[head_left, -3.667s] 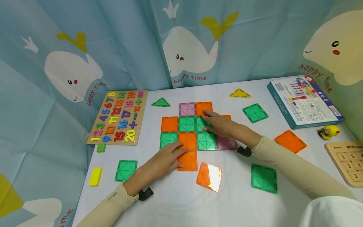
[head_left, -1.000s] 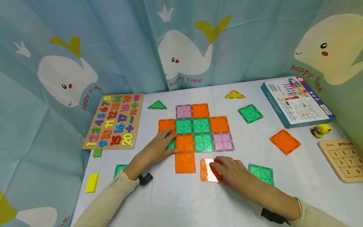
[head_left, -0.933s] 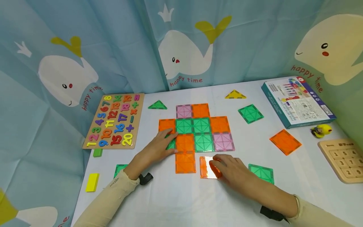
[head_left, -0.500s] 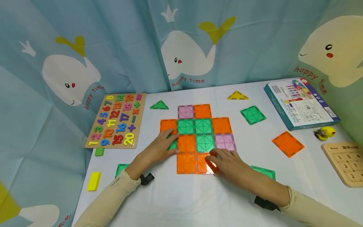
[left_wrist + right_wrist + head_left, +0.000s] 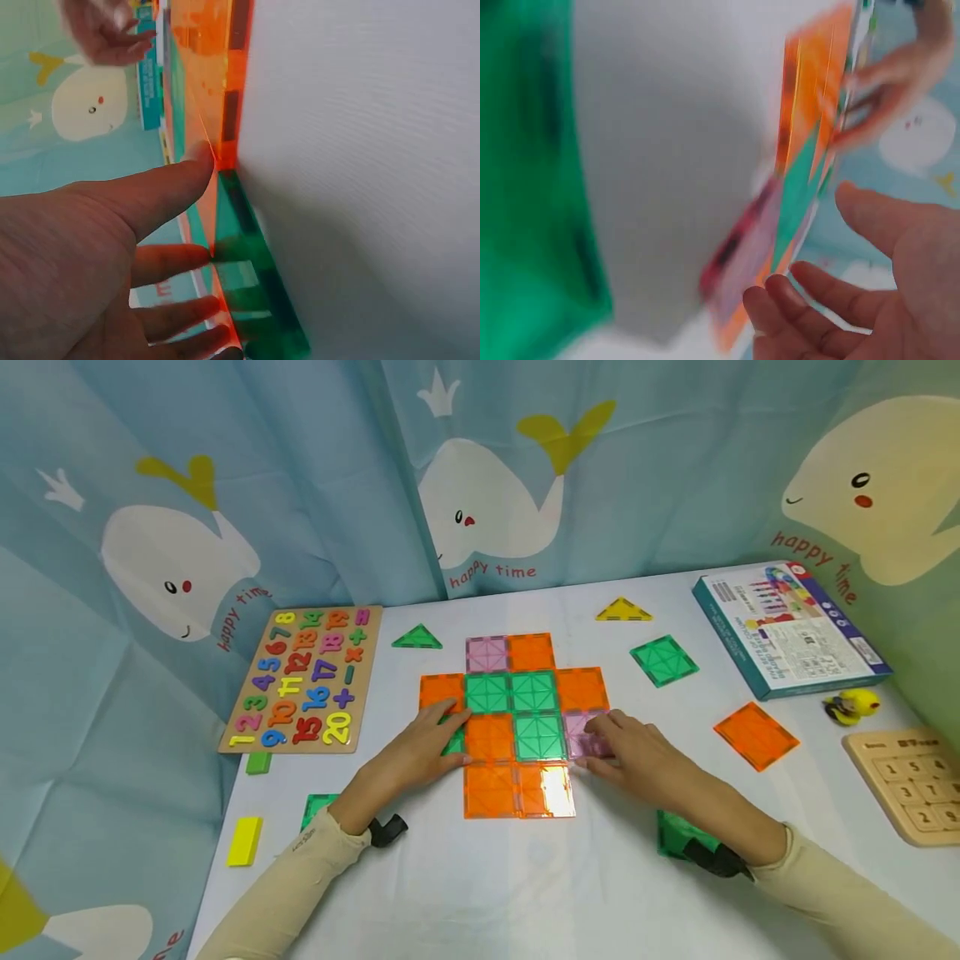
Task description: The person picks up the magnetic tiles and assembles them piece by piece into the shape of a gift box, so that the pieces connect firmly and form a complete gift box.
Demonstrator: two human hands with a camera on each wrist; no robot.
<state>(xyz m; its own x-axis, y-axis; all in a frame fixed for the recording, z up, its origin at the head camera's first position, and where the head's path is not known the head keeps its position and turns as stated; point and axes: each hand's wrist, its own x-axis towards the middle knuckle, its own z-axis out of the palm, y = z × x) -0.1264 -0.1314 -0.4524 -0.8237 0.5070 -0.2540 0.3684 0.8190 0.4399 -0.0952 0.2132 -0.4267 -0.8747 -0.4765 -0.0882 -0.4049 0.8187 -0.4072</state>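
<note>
Translucent square magnetic tiles lie flat, edge to edge, in a patchwork of orange, green and pink. My left hand [image 5: 412, 747] rests on its left side, fingers stretched over a green tile [image 5: 259, 300] that it mostly covers; the thumb is at the edge of an orange tile [image 5: 229, 67]. At the patchwork's right side my right hand [image 5: 641, 756] has its fingers over a pink tile [image 5: 579, 735]. In the right wrist view that hand's fingers are loosely bent, with nothing between them and the thumb. A shiny orange tile [image 5: 546, 791] forms the front right corner.
Loose tiles lie around: a green square [image 5: 664, 660], an orange square [image 5: 756, 736], a green triangle [image 5: 417, 637] and a yellow triangle [image 5: 623, 609]. Under the right wrist is another green square [image 5: 672, 835]. A number board [image 5: 300, 681] stands left, a box [image 5: 791, 631] right.
My right hand slid the shiny orange tile up against the front orange tile, let it go, and moved up and right to the pink tile. The left hand stays put over the last second.
</note>
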